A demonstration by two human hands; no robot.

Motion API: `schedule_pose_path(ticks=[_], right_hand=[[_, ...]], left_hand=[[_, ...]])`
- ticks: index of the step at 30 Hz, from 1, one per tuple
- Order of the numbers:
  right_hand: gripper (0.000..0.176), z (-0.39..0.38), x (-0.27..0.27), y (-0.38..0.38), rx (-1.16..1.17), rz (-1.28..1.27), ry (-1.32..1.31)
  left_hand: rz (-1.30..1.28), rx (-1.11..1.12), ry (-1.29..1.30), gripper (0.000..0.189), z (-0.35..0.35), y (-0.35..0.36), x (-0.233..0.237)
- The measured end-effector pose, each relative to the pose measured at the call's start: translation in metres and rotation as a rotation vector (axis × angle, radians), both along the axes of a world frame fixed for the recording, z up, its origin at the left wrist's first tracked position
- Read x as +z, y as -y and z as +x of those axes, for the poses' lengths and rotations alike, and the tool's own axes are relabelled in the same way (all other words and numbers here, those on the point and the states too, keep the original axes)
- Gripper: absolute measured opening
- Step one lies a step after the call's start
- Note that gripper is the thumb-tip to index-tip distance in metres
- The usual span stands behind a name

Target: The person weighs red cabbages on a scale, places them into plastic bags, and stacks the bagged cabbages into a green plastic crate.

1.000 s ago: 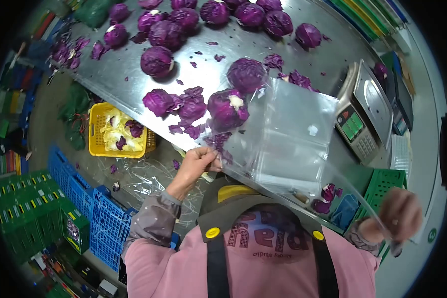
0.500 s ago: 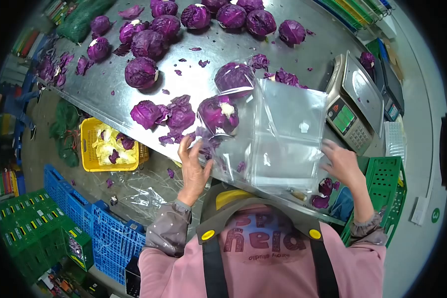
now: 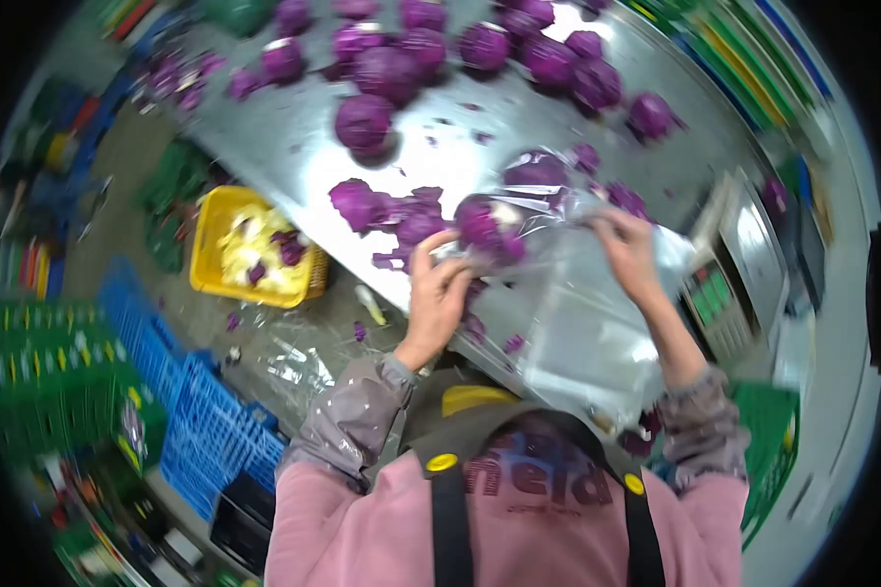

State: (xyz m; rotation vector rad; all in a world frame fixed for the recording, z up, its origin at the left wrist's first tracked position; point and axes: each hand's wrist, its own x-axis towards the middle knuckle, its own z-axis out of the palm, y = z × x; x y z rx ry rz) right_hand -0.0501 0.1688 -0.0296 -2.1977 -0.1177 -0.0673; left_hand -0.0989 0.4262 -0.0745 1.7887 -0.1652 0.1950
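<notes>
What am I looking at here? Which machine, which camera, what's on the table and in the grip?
No machine: these are a person's bare hands, seen from a camera worn on their head, looking down. On the metal table lie purple cabbages, loose leaves, clear bags and a scale. The right hand pinches clear film; the left hand is at the near cabbage, but blur hides whether it grips anything. A yellow crate sits below, left.
</notes>
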Motion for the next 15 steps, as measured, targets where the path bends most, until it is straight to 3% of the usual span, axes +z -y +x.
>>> schedule_pose_path(ticks=[1,3,4,5,6,8,11,13,15], right_hand=[[0.019,0.000,0.033,-0.013,-0.041,-0.127,0.114],[0.021,0.003,0.068,-0.025,-0.216,0.277,0.141],[0.026,0.007,0.070,-0.001,-0.209,0.125,0.244],[0.025,0.012,0.067,0.022,-0.214,0.444,0.260],[0.023,0.009,0.082,0.017,-0.061,0.335,0.400],[0.021,0.005,0.085,-0.012,-0.224,0.504,0.384],[0.023,0.013,0.065,-0.020,-0.346,0.544,0.103],[0.023,0.008,0.072,-0.032,-0.213,0.567,0.174],[0.024,0.004,0.075,-0.041,-0.101,0.607,0.266]], left_hand=[[0.072,-0.011,0.103,0.009,0.009,-0.007,0.023],[-0.107,-0.002,0.188,0.009,0.024,-0.018,0.076],[-0.377,-0.004,0.063,0.010,0.032,-0.020,0.094],[-0.340,-0.017,0.180,0.010,0.039,-0.028,0.112],[-0.261,0.048,0.444,0.008,0.052,-0.025,0.116],[-0.366,-0.025,0.323,0.009,0.058,-0.019,0.132],[-0.329,0.018,0.159,0.018,0.077,-0.017,0.098],[-0.707,-0.045,-0.152,0.028,0.071,-0.019,0.088],[-0.560,-0.022,-0.094,0.029,0.068,-0.017,0.085]])
